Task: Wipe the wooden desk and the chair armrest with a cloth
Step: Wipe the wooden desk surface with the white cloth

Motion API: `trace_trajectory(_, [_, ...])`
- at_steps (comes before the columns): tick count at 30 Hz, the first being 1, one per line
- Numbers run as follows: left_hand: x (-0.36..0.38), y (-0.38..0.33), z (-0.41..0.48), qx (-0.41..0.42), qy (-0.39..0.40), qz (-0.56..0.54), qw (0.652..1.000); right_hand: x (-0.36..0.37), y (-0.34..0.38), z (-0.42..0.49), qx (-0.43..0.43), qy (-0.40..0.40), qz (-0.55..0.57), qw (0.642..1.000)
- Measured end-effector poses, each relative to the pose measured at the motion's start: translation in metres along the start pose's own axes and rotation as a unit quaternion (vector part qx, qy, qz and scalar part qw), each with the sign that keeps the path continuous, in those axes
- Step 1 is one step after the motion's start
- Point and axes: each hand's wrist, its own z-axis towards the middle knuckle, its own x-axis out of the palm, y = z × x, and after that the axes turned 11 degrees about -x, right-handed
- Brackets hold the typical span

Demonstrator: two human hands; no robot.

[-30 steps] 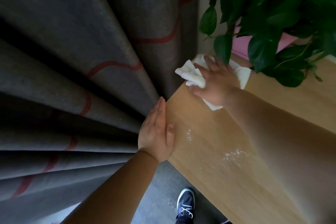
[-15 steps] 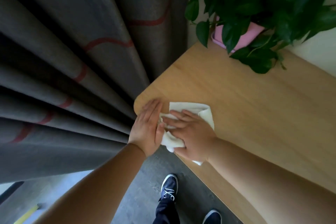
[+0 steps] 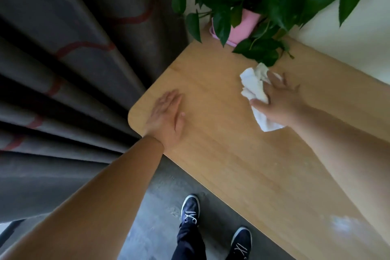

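The wooden desk (image 3: 228,154) runs from its rounded left corner toward the lower right. A crumpled white cloth (image 3: 254,88) lies on the desk top just in front of the plant's leaves, and my right hand (image 3: 278,101) presses down on it with fingers spread over the fabric. My left hand (image 3: 166,116) rests flat and empty on the desk near the rounded corner, fingers together and pointing away from me. No chair or armrest is in view.
A leafy green plant in a pink pot (image 3: 242,27) stands at the desk's far corner, its leaves hanging over the top. Dark grey curtains (image 3: 73,59) with red lines hang left of the desk. My shoes (image 3: 190,209) stand on grey floor below the edge.
My right hand has swept the cloth from the near left corner up and to the right, toward the plant. My left hand has moved from the desk's edge onto its top.
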Motion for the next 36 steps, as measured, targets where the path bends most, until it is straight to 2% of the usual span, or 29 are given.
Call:
trace_trajectory(2, [0.012, 0.004, 0.003, 0.007, -0.011, 0.062, 0.998, 0.017, -0.003, 0.004, -0.012, 0.032, -0.084, 0.996])
trace_trajectory(5, [0.016, 0.008, 0.007, 0.009, -0.028, 0.085, 0.996, 0.023, 0.013, -0.001, -0.042, -0.002, -0.100, 0.994])
trace_trajectory(8, [0.016, 0.009, 0.008, 0.006, -0.031, 0.088, 0.996, 0.039, 0.050, -0.028, -0.123, -0.027, -0.063, 0.990])
trace_trajectory(11, [0.013, 0.006, 0.006, 0.005, -0.021, 0.068, 0.997, 0.077, 0.099, -0.084, -0.271, -0.075, 0.017, 0.960])
trace_trajectory(13, [0.009, 0.002, 0.005, 0.002, -0.011, 0.067, 0.998, 0.094, 0.120, -0.116, -0.342, -0.049, 0.047, 0.937])
trace_trajectory(15, [0.004, -0.005, 0.000, -0.003, 0.007, 0.062, 0.998, 0.092, 0.121, -0.132, -0.367, -0.030, 0.076, 0.927])
trace_trajectory(18, [0.005, -0.029, -0.012, 0.033, 0.030, 0.017, 0.999, 0.063, 0.095, -0.125, -0.327, -0.084, 0.118, 0.934])
trace_trajectory(20, [0.013, -0.050, -0.020, 0.061, 0.055, 0.009, 0.997, 0.030, 0.062, -0.112, -0.243, -0.179, 0.107, 0.947])
trace_trajectory(21, [0.018, -0.061, -0.023, 0.074, 0.062, 0.007, 0.995, 0.013, 0.042, -0.104, -0.188, -0.199, 0.091, 0.957])
trace_trajectory(24, [0.036, -0.089, -0.026, 0.101, 0.061, 0.015, 0.993, -0.014, -0.026, -0.079, -0.072, -0.138, 0.029, 0.987])
trace_trajectory(27, [0.053, -0.109, -0.026, 0.102, 0.052, 0.034, 0.993, -0.002, -0.078, -0.061, 0.001, 0.007, -0.057, 0.998])
trace_trajectory(28, [0.058, -0.112, -0.026, 0.103, 0.047, 0.039, 0.993, 0.008, -0.087, -0.058, 0.016, 0.033, -0.064, 0.997])
trace_trajectory(32, [0.068, -0.111, -0.026, 0.115, 0.007, 0.070, 0.991, 0.034, -0.084, -0.057, 0.012, -0.012, -0.065, 0.998])
trace_trajectory(36, [0.070, -0.110, -0.027, 0.121, -0.007, 0.061, 0.991, 0.050, -0.056, -0.089, -0.089, -0.081, -0.066, 0.991])
